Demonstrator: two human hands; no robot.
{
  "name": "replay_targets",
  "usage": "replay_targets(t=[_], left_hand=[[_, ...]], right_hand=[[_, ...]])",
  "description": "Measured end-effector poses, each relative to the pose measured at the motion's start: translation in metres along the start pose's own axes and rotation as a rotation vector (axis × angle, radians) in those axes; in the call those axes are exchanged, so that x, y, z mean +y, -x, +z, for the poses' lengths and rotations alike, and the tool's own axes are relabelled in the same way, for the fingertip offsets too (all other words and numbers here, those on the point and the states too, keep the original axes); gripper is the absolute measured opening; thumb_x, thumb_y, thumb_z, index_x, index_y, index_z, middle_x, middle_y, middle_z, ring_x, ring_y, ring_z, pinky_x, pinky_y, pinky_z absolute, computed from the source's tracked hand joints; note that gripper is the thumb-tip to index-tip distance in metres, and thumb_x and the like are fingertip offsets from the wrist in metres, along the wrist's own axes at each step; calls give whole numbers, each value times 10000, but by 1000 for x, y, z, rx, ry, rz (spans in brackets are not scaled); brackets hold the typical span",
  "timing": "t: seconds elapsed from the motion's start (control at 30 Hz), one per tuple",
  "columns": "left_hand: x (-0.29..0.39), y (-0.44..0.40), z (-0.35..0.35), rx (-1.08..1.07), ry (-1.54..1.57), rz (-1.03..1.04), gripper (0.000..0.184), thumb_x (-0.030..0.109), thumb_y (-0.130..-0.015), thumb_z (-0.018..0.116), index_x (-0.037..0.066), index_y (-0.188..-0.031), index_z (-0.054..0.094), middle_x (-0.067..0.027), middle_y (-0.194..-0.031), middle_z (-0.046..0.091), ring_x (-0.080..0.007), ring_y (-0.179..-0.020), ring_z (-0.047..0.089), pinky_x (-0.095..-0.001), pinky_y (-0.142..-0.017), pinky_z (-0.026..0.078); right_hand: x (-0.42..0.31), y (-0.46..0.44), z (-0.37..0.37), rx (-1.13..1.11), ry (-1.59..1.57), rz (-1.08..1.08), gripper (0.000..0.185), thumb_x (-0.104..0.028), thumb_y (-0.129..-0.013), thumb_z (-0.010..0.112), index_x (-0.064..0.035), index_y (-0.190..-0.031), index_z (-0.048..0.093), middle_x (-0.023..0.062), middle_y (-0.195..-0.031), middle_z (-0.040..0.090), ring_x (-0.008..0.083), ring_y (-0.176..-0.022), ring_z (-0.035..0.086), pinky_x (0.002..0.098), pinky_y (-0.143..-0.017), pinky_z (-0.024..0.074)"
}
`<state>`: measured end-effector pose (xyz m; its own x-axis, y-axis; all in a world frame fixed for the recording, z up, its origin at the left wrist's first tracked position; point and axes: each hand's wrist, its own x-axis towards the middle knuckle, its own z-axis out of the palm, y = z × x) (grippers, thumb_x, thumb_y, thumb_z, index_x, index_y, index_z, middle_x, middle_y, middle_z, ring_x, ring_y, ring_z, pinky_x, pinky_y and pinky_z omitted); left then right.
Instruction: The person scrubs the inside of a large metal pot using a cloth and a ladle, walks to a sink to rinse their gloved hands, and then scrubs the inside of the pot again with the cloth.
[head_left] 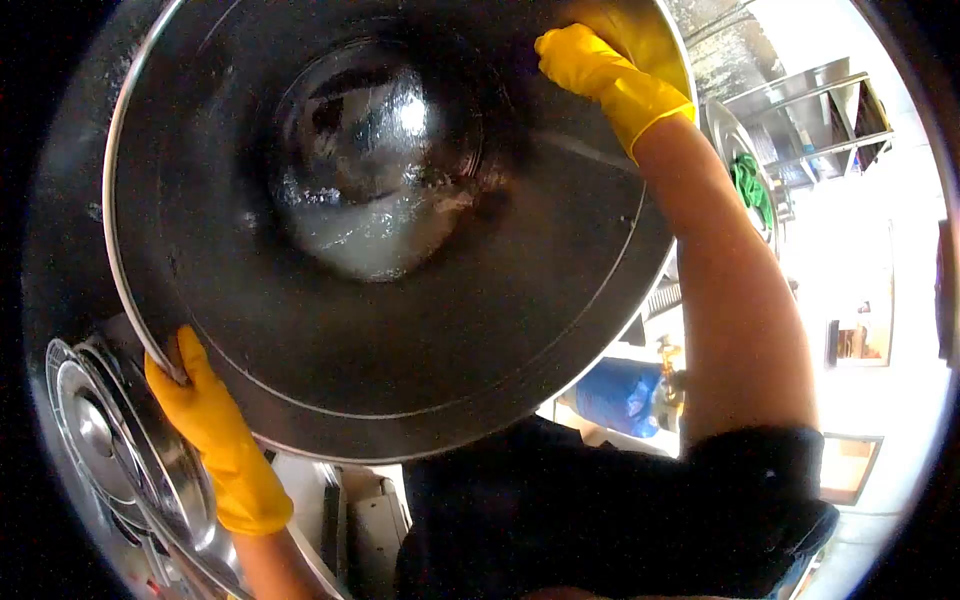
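A very large, deep metal pot (400, 345) fills most of the head view, its mouth tilted toward me. Wet, shiny patches and glare show on its round bottom. My left hand (215, 430), in a yellow rubber glove, grips the pot's rim at the lower left, thumb on the inner side. Inside the pot, at the upper right, is my right hand (590, 70), also in a yellow rubber glove. Its fingers are curled in near the inner wall, which mirrors the yellow. Whatever may be in that fist is hidden.
Round metal lids or pans (95, 430) stand at the lower left beside my left hand. A blue container (625, 395) is below the pot on the right. Further right are a green cloth (750, 190) and a metal shelf rack (810, 120).
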<state>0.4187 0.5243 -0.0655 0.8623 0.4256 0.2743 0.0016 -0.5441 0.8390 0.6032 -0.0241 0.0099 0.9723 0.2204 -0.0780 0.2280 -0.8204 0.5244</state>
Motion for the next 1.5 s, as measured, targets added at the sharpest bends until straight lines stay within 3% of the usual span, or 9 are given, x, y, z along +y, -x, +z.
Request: replay_targets(t=[0.23, 0.43, 0.67, 0.83, 0.9, 0.93, 1.1, 1.13, 1.5], left_hand=[[2, 2, 13, 54, -14, 133, 363, 182, -888, 675, -15, -1162, 539, -100, -1011, 621, -177, -923, 584, -287, -822, 456], [7, 2, 5, 0, 51, 122, 359, 194, -893, 659, 2, -1174, 545, -151, -1051, 633, -255, -950, 613, -331, -839, 465], [15, 1, 5, -7, 14, 171, 311, 172, -899, 641, -17, -1135, 571, -144, -983, 653, -256, -891, 625, -329, -793, 477], [15, 2, 6, 25, -41, 184, 307, 171, -908, 630, -13, -1145, 568, -138, -1010, 648, -237, -905, 621, -319, -807, 474], [17, 4, 7, 39, -27, 190, 308, 171, -910, 628, -12, -1150, 566, -138, -1024, 644, -237, -918, 619, -316, -815, 473], [15, 3, 7, 14, 4, 158, 316, 171, -908, 632, -9, -1158, 564, -138, -1033, 641, -240, -935, 618, -315, -824, 471], [21, 4, 6, 36, -44, 146, 326, 172, -899, 648, -5, -1158, 559, -119, -1028, 639, -215, -919, 612, -298, -813, 471], [17, 6, 7, 33, -53, 148, 326, 173, -899, 650, -5, -1157, 558, -113, -1027, 638, -204, -914, 609, -292, -809, 470], [11, 10, 2, 142, -200, -236, 381, 161, -897, 653, 3, -1217, 523, -116, -1161, 605, -216, -986, 580, -339, -882, 484]], right_hand=[[-41, 159, 70, -152, -92, 171, 228, -250, -872, 552, -87, -991, 658, 154, -936, 647, 350, -882, 617, 446, -777, 490], [-271, 262, 150, -527, -550, 158, 358, -281, -884, 530, -72, -1171, 581, 183, -1172, 563, 347, -1108, 517, 433, -958, 388], [-466, 141, -32, -421, -1531, 51, 513, -262, -896, 530, -78, -1366, 439, 243, -1319, 492, 417, -1230, 446, 435, -1044, 350], [-477, 168, -1, -280, -1597, 84, 628, -168, -857, 598, -91, -1426, 342, 257, -1303, 493, 436, -1206, 458, 445, -1033, 358], [-394, 190, -39, -628, -1561, 124, 590, -219, -799, 665, -62, -1332, 469, 242, -1304, 503, 396, -1216, 469, 435, -1029, 363], [-435, 213, 77, -483, -1345, 217, 556, -262, -796, 672, -46, -1283, 514, 229, -1301, 512, 374, -1231, 462, 437, -1036, 353], [-320, 212, 61, -795, -1150, 121, 661, -459, -868, 585, -20, -1345, 455, 217, -1419, 401, 361, -1326, 355, 415, -1102, 271], [-328, 214, 108, -569, -1091, 113, 651, -480, -864, 590, -23, -1318, 490, 230, -1404, 409, 376, -1309, 366, 423, -1094, 283], [-285, -17, 277, -863, -485, -109, 430, -272, -784, 695, -174, -1194, 611, 88, -1288, 570, 324, -1222, 508, 415, -1022, 404]])
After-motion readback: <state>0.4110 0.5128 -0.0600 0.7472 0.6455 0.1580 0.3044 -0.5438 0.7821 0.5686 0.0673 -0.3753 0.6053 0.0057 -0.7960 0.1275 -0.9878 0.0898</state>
